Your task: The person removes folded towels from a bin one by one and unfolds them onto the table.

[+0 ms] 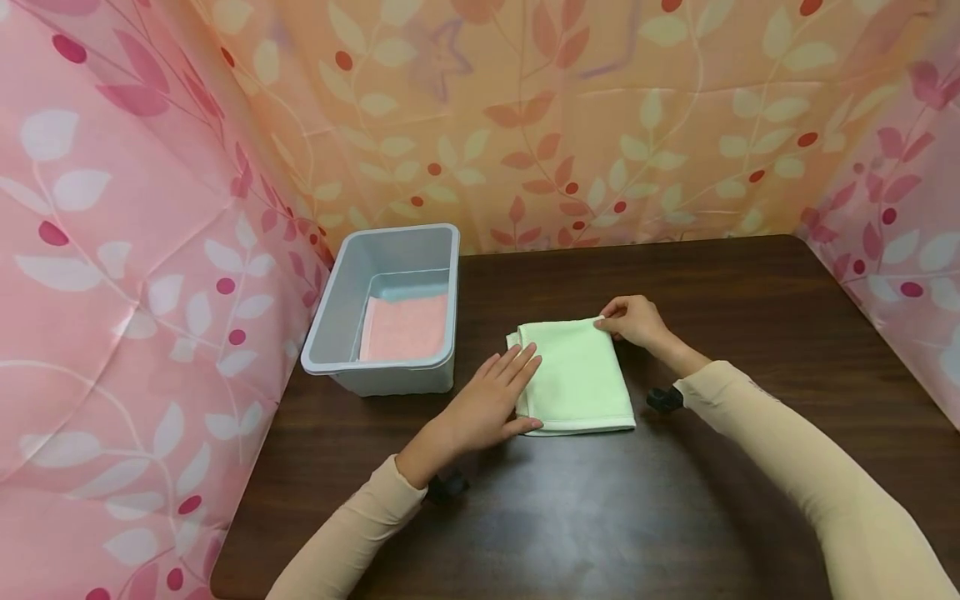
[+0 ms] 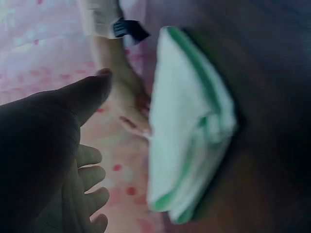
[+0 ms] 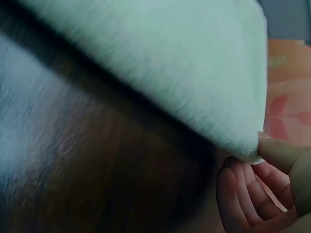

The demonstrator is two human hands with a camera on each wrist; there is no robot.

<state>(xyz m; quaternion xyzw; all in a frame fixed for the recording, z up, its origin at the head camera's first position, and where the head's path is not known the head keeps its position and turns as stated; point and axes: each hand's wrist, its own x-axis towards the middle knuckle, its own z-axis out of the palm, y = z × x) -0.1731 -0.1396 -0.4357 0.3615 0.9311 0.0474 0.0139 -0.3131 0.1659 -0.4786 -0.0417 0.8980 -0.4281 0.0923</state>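
Observation:
A folded pale green towel (image 1: 577,375) lies on the dark table, its layered edges toward the left. My right hand (image 1: 634,322) pinches its far right corner between thumb and fingers; in the right wrist view the thumb (image 3: 279,153) presses on the corner from above with the fingers beneath. My left hand (image 1: 491,400), fingers straight, is over the towel's left edge. In the left wrist view this hand (image 2: 73,160) is dark, with its thumb out, and the towel (image 2: 182,126) shows its stacked folds beside it.
To the left stands a grey plastic bin (image 1: 390,377) with a folded pink towel (image 1: 405,327) inside. Floral curtains (image 1: 525,125) hang behind and at both sides of the brown table (image 1: 585,517). Black wrist cameras (image 1: 664,400) sit under the sleeves.

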